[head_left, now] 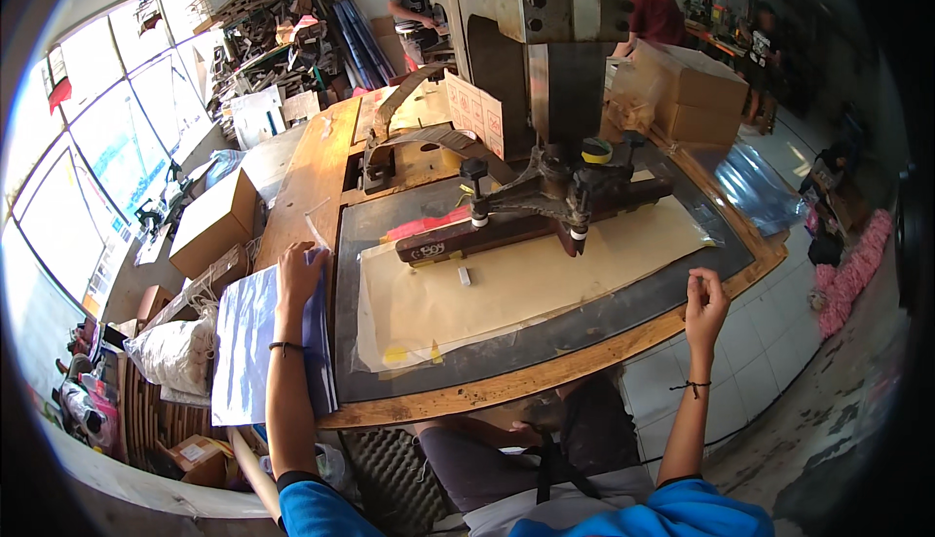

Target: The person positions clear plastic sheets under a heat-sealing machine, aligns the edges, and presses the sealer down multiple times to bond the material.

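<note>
- My left hand (297,274) lies flat on the stack of pale blue sheets (258,342) at the left edge of the tabletop (506,386). The fingers are spread and released, pressing on the top sheet rather than gripping it, which keeps the loose stack from sliding.
- The stack sits just beside the dark mat (584,328), within easy reach of that hand, so a sheet can be drawn sideways onto the work area.
- My right hand (705,298) hovers over the near right edge of the tabletop. Its fingers are curled in and seem pinched together; whether something thin is held between them I cannot tell.
- Between my hands lies a large sheet of brown paper (526,284), spread flat on the mat, probably as a protective layer under the press.
- A small white piece (465,275) rests on the paper, near its middle.
- Beyond it a dark wooden bar (497,235) lies across the paper's far edge, directly beneath the metal arms of the press head (555,191), where the machine can bear down on it.
- The grey machine column (555,21) rises behind, with cardboard boxes (696,94) stacked to its right, close at hand.
- Farther off, other people stand at their own benches.
</note>
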A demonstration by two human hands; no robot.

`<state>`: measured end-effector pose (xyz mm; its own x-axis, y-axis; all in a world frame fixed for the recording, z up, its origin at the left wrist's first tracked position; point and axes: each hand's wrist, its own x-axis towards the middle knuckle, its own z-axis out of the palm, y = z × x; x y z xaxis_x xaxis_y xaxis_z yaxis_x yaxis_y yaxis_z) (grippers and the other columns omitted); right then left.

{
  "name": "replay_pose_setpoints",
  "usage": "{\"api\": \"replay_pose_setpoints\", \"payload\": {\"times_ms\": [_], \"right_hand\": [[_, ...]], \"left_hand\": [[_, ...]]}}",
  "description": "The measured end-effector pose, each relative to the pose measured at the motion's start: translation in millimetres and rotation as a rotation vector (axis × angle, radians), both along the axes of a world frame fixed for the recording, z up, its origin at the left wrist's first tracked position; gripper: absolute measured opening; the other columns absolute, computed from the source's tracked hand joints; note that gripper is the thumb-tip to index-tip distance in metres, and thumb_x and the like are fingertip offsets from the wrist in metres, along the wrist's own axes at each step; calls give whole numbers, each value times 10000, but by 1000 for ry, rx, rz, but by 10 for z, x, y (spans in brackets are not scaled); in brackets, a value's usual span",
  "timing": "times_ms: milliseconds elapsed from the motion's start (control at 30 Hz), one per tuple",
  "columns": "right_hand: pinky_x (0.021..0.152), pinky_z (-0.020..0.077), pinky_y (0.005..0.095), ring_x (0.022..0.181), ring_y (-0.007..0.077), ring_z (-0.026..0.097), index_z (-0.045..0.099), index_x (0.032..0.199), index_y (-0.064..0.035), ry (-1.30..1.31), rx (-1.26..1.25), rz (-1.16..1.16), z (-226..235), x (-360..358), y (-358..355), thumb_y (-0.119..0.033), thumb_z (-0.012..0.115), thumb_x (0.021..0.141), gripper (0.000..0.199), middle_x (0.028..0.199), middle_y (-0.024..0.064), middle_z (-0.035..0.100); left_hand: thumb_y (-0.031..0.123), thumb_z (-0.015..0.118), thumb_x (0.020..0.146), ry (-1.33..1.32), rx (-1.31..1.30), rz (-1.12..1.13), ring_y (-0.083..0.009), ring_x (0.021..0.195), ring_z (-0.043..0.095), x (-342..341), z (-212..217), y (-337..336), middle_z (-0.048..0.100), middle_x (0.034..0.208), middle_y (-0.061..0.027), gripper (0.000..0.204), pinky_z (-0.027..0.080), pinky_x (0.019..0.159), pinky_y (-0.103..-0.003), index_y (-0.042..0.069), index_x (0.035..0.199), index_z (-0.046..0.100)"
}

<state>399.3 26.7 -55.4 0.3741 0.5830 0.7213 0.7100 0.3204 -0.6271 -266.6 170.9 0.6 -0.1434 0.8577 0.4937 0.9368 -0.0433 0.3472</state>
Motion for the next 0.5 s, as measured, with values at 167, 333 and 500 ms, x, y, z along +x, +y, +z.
{"api": "replay_pose_setpoints", "payload": {"times_ms": [167,333,500], "right_hand": [[508,263,291,540,75,361,682,1026,-61,-3,-7,-16,-16,23,-16,-114,658,1012,59,601,-28,422],[508,260,292,542,77,359,681,1029,-63,-20,-7,-16,22,-13,-18,-110,655,1012,57,603,-25,427],[545,251,277,596,60,328,659,1036,-50,1,-33,-14,-14,22,-14,-131,642,1035,82,649,-55,368]], "left_hand": [[265,798,854,-114,52,33,-353,1021,725,87,42,3,757,1062,-221,365,551,919,-435,-19,1081,759],[255,785,873,-164,56,16,-330,1000,740,-94,-109,76,770,1075,-203,333,561,911,-423,16,1104,775],[243,783,857,-236,28,15,-342,1017,730,-95,-118,96,766,1067,-193,306,553,937,-429,5,1047,768]]}}
